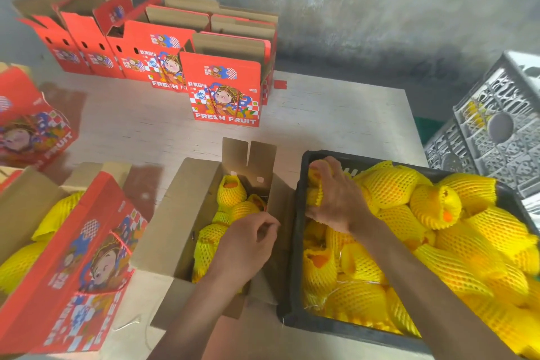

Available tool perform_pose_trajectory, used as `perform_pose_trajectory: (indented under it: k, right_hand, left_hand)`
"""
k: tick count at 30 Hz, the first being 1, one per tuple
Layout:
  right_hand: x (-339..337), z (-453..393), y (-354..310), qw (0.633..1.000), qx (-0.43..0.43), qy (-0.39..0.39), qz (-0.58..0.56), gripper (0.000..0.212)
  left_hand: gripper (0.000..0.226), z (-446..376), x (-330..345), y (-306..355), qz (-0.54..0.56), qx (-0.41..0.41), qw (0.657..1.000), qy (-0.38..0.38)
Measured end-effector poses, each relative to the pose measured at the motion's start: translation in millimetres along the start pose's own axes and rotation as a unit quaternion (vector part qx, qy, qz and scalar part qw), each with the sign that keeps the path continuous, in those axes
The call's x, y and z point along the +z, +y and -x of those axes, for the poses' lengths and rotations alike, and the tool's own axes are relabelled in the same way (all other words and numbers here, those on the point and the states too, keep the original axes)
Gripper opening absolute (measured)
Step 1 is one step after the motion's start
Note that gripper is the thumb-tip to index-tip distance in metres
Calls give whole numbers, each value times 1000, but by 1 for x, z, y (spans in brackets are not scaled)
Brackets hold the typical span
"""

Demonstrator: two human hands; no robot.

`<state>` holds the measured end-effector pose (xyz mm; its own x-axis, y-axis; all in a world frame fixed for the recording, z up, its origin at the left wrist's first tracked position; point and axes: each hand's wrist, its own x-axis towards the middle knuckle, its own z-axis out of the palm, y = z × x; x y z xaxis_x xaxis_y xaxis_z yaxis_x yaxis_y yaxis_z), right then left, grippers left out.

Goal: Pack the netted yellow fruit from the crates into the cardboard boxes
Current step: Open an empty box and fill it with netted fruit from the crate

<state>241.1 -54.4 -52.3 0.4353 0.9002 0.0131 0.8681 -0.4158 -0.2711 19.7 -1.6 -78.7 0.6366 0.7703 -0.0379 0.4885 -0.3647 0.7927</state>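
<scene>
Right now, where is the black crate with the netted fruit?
In the head view the black crate sits at lower right, against the open cardboard box, with the right hand reaching into its far left corner.

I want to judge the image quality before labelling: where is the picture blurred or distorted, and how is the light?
Head view: soft, even light and faint shadows on the table; wide-angle bending curves the grey crate and edges; the red box at far left and the netted fruit at lower right are smeared; the centre box and both hands look sharp.

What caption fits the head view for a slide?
Right hand grips a netted fruit in the black crate; left hand over the open box.
</scene>
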Motion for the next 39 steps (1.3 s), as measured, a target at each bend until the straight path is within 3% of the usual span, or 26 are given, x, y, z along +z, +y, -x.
perform_pose_trajectory:
  k: [4, 6, 8, 9, 12, 15, 16, 17, 19, 20, 22, 24, 26, 29, 32, 34, 39]
  right_hand:
    - [-34, 17, 11, 972, 0, 59, -227, 89]
    - [-54, 24, 7, 934, 10, 79, -349, 85]
    - [-72, 27, -8, 898, -7, 32, -439, 86]
    - [-78, 28, -20, 892, -33, -10, -450, 87]
    - [-69, 25, -62, 894, -113, -147, -408, 88]
    - [-44, 13, -88, 902, -146, -205, -350, 96]
    - [-37, 6, -92, 909, -148, -208, -328, 100]
    - [-29, 0, -96, 918, -149, -209, -303, 103]
    - [-15, -14, -99, 943, -146, -199, -223, 108]
    - [-8, -20, -99, 957, -141, -186, -171, 108]
    - [6, -36, -102, 978, -134, -138, -83, 102]
    - [21, -51, -108, 986, -139, -76, -45, 86]
    - [35, -64, -114, 989, -134, -44, -48, 72]
    - [64, -68, -118, 990, -125, -58, 17, 65]
    - [92, -60, -112, 970, -113, -81, 201, 69]
    - [94, -58, -108, 960, -101, -84, 245, 69]
    - [60, -50, -107, 985, -106, -29, 133, 56]
  left_hand:
    - [14, -7, -3, 10, 164, -54, 984, 47]
    - [12, -13, -9, 21, 289, -77, 952, 61]
    - [24, -20, -18, 35, 421, -83, 902, 50]
    - [36, -24, -22, 39, 455, -73, 886, 42]
    - [51, -31, -42, 38, 453, -65, 889, -16]
    - [52, -28, -58, 12, 569, -114, 809, -90]
    - [56, -27, -63, 3, 557, -125, 818, -72]
    - [60, -28, -68, -3, 483, -139, 864, -30]
    - [62, -35, -72, -14, 231, -132, 961, 80]
    - [60, -39, -71, -21, 98, -116, 980, 131]
    - [63, -45, -69, -31, -89, -91, 971, 202]
    - [68, -48, -62, -37, -190, -74, 955, 215]
    - [74, -49, -48, -41, -258, -86, 942, 197]
    - [78, -45, -21, -49, -393, -158, 900, 100]
    - [91, -37, -6, -63, -458, -199, 866, -3]
    - [95, -37, -7, -67, -434, -192, 880, -19]
    - [77, -44, -18, -57, -296, -159, 942, 18]
